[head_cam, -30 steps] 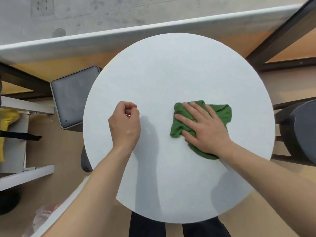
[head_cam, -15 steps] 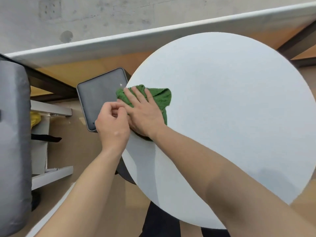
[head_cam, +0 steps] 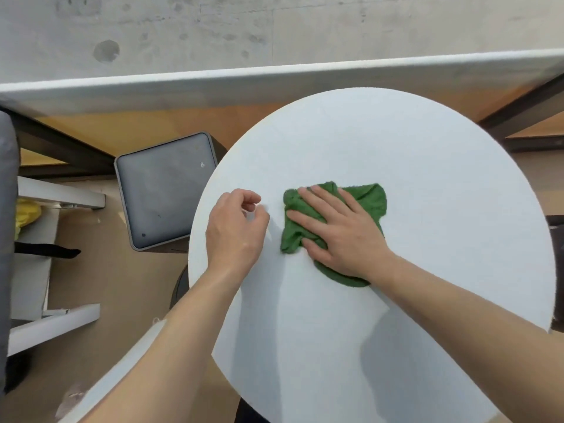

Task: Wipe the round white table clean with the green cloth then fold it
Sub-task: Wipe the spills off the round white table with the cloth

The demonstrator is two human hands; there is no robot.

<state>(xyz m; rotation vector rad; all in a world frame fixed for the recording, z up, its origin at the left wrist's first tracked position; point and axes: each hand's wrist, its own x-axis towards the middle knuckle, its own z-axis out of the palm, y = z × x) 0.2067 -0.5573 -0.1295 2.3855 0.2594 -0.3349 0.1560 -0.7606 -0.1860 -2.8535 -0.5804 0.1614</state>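
The round white table fills the right half of the view. A crumpled green cloth lies on its left-centre part. My right hand lies flat on the cloth, fingers spread and pointing left, pressing it against the tabletop. My left hand rests on the table near its left edge, just left of the cloth, with the fingers loosely curled and nothing in them.
A grey square stool stands beside the table's left edge. A long white ledge runs along the concrete wall behind. A dark chair shows at the right edge, white shelves and grey upholstery at the left.
My right hand swept the cloth from the table's middle to its left edge, then back right toward the centre. The left hand stayed near the left edge, its fingers loosened.
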